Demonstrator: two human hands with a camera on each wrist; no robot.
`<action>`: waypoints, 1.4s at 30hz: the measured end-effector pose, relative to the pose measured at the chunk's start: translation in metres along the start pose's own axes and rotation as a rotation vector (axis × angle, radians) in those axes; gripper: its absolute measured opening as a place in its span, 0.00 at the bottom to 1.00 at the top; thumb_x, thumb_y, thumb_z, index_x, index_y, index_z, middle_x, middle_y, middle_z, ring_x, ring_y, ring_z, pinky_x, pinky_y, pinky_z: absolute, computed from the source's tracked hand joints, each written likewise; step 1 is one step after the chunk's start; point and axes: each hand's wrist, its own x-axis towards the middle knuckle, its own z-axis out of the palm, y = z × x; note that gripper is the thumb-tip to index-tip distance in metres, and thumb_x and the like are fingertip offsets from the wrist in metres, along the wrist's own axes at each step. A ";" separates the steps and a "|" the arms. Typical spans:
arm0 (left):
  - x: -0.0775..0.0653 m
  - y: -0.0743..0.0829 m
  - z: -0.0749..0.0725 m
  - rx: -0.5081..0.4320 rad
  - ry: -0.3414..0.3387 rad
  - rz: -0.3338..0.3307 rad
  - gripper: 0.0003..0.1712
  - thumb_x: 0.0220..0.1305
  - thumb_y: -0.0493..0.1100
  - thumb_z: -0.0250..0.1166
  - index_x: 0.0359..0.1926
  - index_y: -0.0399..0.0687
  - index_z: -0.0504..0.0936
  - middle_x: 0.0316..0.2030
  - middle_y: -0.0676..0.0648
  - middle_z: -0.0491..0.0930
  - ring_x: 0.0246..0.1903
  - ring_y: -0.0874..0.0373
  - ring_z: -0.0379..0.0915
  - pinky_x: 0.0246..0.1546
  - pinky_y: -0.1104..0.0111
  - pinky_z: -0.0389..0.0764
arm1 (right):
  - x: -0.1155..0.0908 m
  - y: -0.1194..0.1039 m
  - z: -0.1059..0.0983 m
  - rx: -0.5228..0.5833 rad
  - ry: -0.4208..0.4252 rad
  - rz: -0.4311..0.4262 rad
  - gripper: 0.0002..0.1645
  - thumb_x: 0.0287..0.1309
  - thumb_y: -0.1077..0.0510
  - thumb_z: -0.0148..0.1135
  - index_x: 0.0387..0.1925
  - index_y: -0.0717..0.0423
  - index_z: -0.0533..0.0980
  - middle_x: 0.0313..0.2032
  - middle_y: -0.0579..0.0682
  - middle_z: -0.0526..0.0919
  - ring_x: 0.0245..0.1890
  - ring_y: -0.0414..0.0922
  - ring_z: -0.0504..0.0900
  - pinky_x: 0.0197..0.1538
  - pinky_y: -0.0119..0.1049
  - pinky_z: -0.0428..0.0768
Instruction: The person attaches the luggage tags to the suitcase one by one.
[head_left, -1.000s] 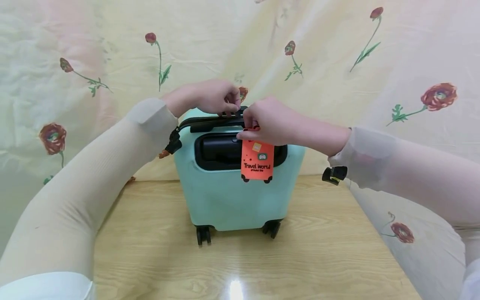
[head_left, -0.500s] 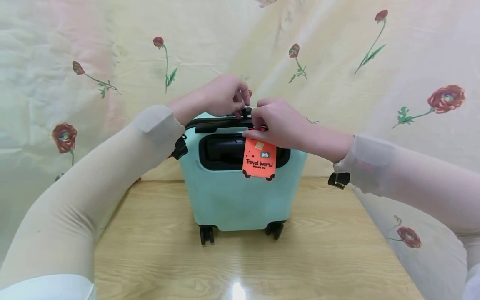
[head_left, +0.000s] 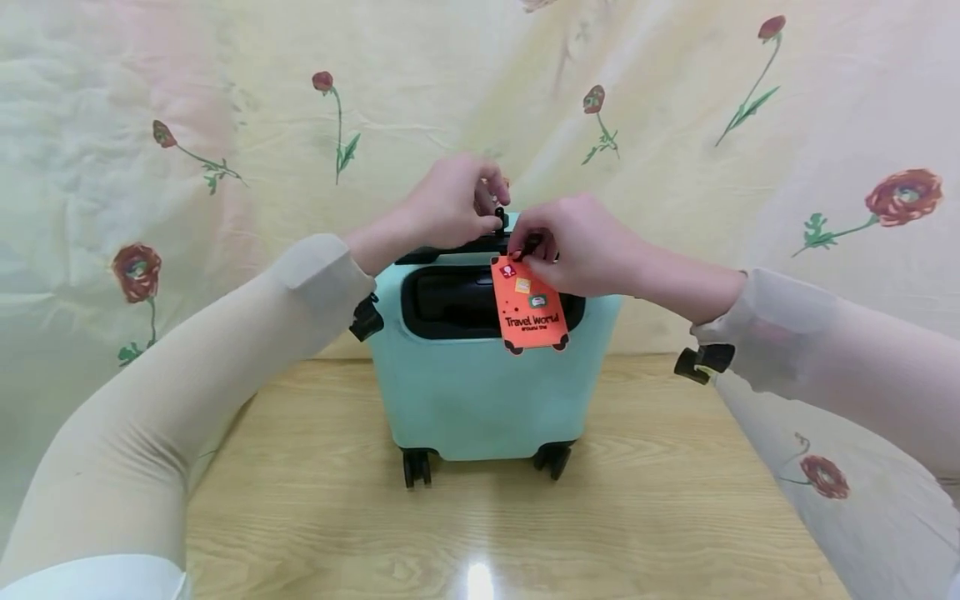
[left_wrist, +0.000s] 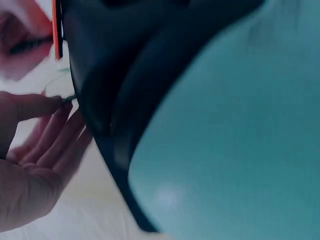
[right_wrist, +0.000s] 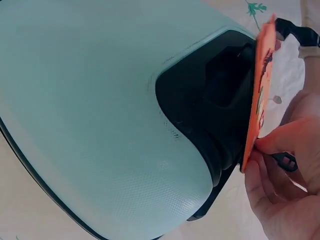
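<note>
While the mint-green suitcase (head_left: 487, 400) stands below both hands, the orange luggage tag (head_left: 531, 312) — pinched by the right hand (head_left: 581, 242) — has tilted, baring its top corner; the black strap (head_left: 500, 218) now stands visible in the left hand's (head_left: 453, 200) pinch, which probably eases threading work. The shell (right_wrist: 115, 125) looks hard, finely grained; the tag flat, suitcase-shaped; the strap slim.

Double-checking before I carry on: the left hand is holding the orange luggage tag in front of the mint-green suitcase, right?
Not quite: the head view shows the right hand, not the left hand, holding the orange luggage tag in front of the mint-green suitcase.
</note>
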 end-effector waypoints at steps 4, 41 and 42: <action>-0.006 0.000 0.010 -0.079 0.069 -0.027 0.12 0.71 0.36 0.68 0.53 0.38 0.85 0.49 0.41 0.89 0.47 0.53 0.88 0.56 0.63 0.87 | 0.000 0.002 0.001 0.039 0.029 0.038 0.07 0.62 0.68 0.68 0.41 0.60 0.82 0.35 0.53 0.91 0.33 0.45 0.88 0.43 0.42 0.88; -0.015 -0.012 0.032 -0.400 0.213 -0.117 0.10 0.71 0.40 0.72 0.50 0.44 0.92 0.44 0.43 0.92 0.42 0.56 0.87 0.48 0.67 0.85 | 0.018 0.016 0.005 0.203 0.175 0.202 0.09 0.71 0.63 0.64 0.46 0.62 0.73 0.38 0.59 0.89 0.36 0.48 0.90 0.41 0.17 0.80; -0.015 -0.011 0.033 -0.399 0.213 -0.116 0.10 0.71 0.40 0.72 0.50 0.44 0.92 0.44 0.43 0.92 0.42 0.56 0.87 0.48 0.67 0.85 | 0.018 0.016 0.006 0.198 0.175 0.200 0.09 0.72 0.63 0.64 0.46 0.62 0.73 0.38 0.59 0.89 0.36 0.48 0.90 0.41 0.18 0.80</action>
